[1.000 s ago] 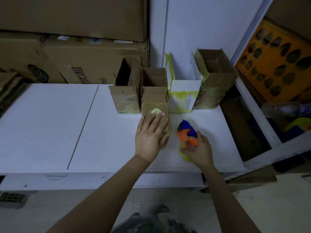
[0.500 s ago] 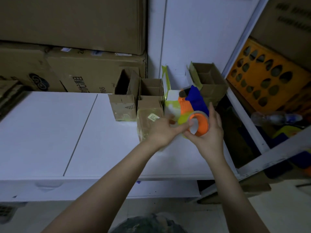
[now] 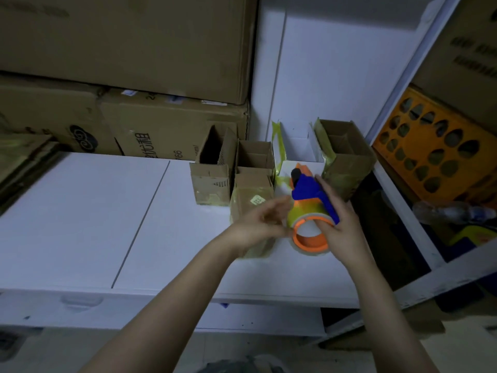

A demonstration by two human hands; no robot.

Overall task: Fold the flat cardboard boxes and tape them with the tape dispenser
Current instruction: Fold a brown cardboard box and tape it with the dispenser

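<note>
My right hand (image 3: 340,227) holds the tape dispenser (image 3: 309,211) up above the white table (image 3: 80,224); the dispenser is blue and orange with a yellowish tape roll on an orange core. My left hand (image 3: 258,224) reaches to the roll's left side with its fingers at the tape, blurred. Beneath my hands lies a small brown cardboard box (image 3: 251,192) with a pale sticker, wrapped in yellowish tape.
Several small open boxes stand at the back of the table: two brown ones (image 3: 212,173), a white one (image 3: 298,149) and a brown one (image 3: 347,154) at the right. Large cartons (image 3: 161,130) are stacked behind. An orange perforated crate (image 3: 435,152) sits at the right.
My right hand lifted the dispenser off the table and turned it. My left hand left the top of the small box and went to the tape roll.
</note>
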